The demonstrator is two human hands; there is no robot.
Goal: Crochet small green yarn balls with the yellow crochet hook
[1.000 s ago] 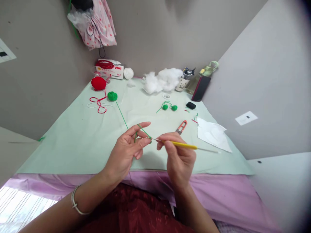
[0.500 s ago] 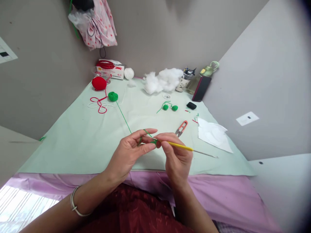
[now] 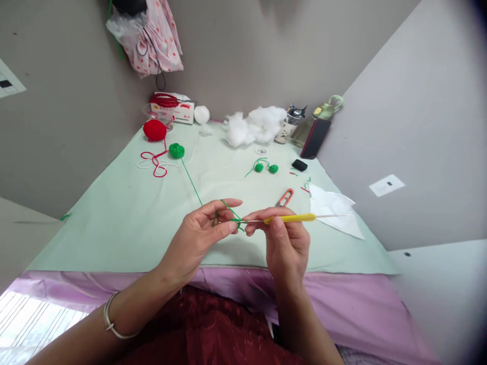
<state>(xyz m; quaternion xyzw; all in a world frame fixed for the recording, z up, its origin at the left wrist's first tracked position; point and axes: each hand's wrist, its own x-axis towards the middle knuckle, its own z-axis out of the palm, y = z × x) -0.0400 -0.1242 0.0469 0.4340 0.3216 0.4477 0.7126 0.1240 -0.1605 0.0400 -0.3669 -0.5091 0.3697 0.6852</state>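
Note:
My left hand (image 3: 200,233) pinches a small green crochet piece (image 3: 238,223) between thumb and fingers, with green yarn looped over the raised index finger. That yarn runs back across the cloth to a green yarn ball (image 3: 176,150). In my right hand (image 3: 285,238) is a crochet hook with a yellow handle (image 3: 292,218), gripped between thumb and fingers and lying nearly level. Its thin metal tip reaches left to the green piece; the other metal end points right. Just behind my right hand lie orange thread snips (image 3: 286,196), partly hidden by it.
A red yarn ball (image 3: 154,130) and loose red and white strands lie back left. White stuffing (image 3: 255,125), a cup of pens (image 3: 287,126) and a phone (image 3: 315,139) line the back. Two small green balls (image 3: 266,168), a black case (image 3: 300,165) and white paper (image 3: 335,209) lie to the right.
My right hand has moved right, and the hook has shifted right and turned more level. My left hand has drifted slightly left, and more of the green piece shows between the hands.

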